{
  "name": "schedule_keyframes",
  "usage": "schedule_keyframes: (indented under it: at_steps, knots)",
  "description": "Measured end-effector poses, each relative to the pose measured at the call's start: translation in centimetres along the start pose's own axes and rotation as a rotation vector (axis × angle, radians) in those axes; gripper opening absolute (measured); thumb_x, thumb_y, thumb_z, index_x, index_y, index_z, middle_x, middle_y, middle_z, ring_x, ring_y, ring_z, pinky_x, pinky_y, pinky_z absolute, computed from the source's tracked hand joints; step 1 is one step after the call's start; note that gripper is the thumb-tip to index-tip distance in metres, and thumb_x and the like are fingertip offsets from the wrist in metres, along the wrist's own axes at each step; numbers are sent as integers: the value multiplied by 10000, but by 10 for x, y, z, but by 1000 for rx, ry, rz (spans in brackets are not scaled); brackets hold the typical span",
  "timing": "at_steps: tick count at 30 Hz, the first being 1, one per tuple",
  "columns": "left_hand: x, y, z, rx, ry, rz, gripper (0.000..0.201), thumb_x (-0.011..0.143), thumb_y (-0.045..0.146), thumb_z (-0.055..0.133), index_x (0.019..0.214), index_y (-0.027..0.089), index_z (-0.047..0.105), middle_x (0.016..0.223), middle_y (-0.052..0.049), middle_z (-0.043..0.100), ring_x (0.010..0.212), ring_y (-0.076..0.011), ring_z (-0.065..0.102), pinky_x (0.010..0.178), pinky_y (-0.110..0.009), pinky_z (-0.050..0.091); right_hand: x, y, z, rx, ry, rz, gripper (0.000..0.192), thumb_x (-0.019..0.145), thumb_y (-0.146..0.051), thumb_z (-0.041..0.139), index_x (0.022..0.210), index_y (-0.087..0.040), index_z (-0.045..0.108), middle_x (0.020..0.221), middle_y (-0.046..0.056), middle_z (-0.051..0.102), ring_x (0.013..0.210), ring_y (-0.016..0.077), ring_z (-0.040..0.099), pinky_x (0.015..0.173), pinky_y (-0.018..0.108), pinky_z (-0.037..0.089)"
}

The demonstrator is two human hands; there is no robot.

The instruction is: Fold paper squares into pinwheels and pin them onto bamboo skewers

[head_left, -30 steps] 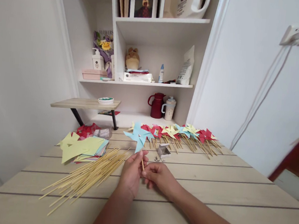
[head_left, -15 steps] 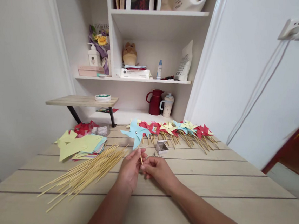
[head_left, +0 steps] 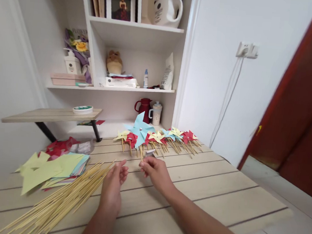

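Observation:
My right hand (head_left: 155,171) pinches the thin stick of a light blue paper pinwheel (head_left: 139,129) and holds it upright above the wooden table (head_left: 209,188). My left hand (head_left: 113,184) hovers just left of it with fingers spread, holding nothing. Behind the pinwheel lies a row of finished pinwheels (head_left: 170,136) in red, yellow and blue. A heap of bamboo sticks (head_left: 59,201) lies to the left of my left hand. A stack of coloured paper squares (head_left: 50,165) rests further left.
A small white box (head_left: 150,153) sits just behind my right hand. White shelves (head_left: 125,88) at the back hold a red jug (head_left: 144,108), a mug, bottles and a framed picture. A low wooden shelf (head_left: 48,114) stands left. A red door (head_left: 296,116) is on the right.
My left hand has let go of the pinwheel stick and opened. My right hand now holds the blue pinwheel alone. The view has swung to the right.

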State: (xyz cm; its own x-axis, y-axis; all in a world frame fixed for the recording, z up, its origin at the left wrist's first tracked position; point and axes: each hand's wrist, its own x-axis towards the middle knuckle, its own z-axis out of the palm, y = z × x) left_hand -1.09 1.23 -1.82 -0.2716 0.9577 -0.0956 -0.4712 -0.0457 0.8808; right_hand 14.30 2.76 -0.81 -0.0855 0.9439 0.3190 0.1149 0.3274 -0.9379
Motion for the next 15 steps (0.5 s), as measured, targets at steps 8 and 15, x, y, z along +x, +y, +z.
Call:
schedule_keyframes:
  at_steps: [8,15]
  knots:
    - [5,-8,-4,60,70,-1,305,746,395,698,833,104,730,628,-12,602,556,-91,509,581,-230,425,36,14,-50,-161,187,34,233,829,-367,505,713,-184,589,652,12,627,514,131,558,536,246,460]
    - [7,-24,0,399,-104,199,456,686,591,676,736,141,727,559,-22,586,534,-152,488,546,-276,370,62,38,-82,-370,295,134,275,872,-368,441,725,-181,577,683,25,652,506,137,594,523,237,432]
